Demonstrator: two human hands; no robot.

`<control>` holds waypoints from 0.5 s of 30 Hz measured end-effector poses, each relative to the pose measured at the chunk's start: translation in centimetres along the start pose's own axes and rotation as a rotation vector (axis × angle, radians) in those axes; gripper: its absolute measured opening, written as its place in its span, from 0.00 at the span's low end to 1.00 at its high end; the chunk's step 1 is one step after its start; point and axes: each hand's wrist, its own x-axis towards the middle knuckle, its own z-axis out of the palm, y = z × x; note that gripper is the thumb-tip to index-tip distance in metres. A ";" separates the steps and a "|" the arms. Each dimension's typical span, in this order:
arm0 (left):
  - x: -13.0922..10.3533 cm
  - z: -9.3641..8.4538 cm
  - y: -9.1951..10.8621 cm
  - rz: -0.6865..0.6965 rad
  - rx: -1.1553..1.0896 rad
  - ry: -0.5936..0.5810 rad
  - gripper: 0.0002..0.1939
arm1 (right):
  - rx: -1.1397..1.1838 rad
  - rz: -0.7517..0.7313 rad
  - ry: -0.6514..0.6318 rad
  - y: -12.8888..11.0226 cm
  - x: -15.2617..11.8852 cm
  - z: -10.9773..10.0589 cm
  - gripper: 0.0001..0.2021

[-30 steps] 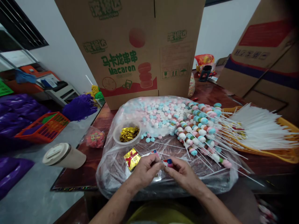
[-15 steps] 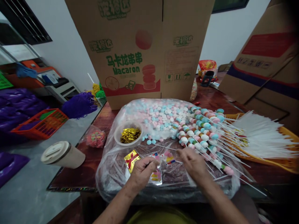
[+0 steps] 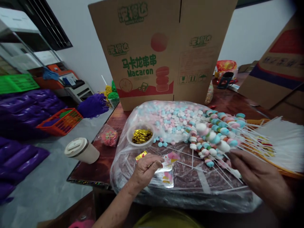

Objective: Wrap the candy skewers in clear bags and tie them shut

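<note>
My left hand (image 3: 147,166) is closed in a pinch on a printed plastic bag (image 3: 172,157) with pink and yellow on it. Beneath it lie more flat printed bags (image 3: 166,178), and a gold packet (image 3: 142,155) shows partly behind the fingers. To the right, my right hand (image 3: 258,177), blurred, is closed around the stick end of a marshmallow skewer (image 3: 211,136), raised and pointing away to the left. Below and behind it lies a pile of other marshmallow skewers (image 3: 220,125). Loose pastel marshmallows (image 3: 174,118) sit farther back on the clear plastic sheet (image 3: 185,196).
A bowl (image 3: 129,136) of gold twist ties stands left of the marshmallows. A lidded cup (image 3: 89,152) and a bag of pink candies (image 3: 109,137) are near the left table edge. A large cardboard box (image 3: 147,79) blocks the back; a yellow basket (image 3: 285,167) with white sticks is at right.
My right hand has moved right and now holds a marshmallow skewer lifted from the pile. The left hand stays by the printed bags. The view has turned slightly left.
</note>
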 end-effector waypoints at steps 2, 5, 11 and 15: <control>0.3 -0.1 0.3 0.001 0.018 -0.034 0.16 | 0.068 -0.159 0.026 -0.6 -1.3 -1.1 0.10; 0.7 0.0 0.9 0.006 0.034 -0.093 0.18 | 0.055 -0.373 0.030 -1.3 -2.2 -1.8 0.10; 0.9 -0.3 1.7 0.001 0.113 -0.128 0.18 | 0.032 -0.549 -0.127 -1.5 -1.8 -2.5 0.17; 1.1 -0.4 2.4 0.044 0.151 -0.277 0.20 | 0.147 -0.564 -0.244 -2.2 -1.4 -3.3 0.15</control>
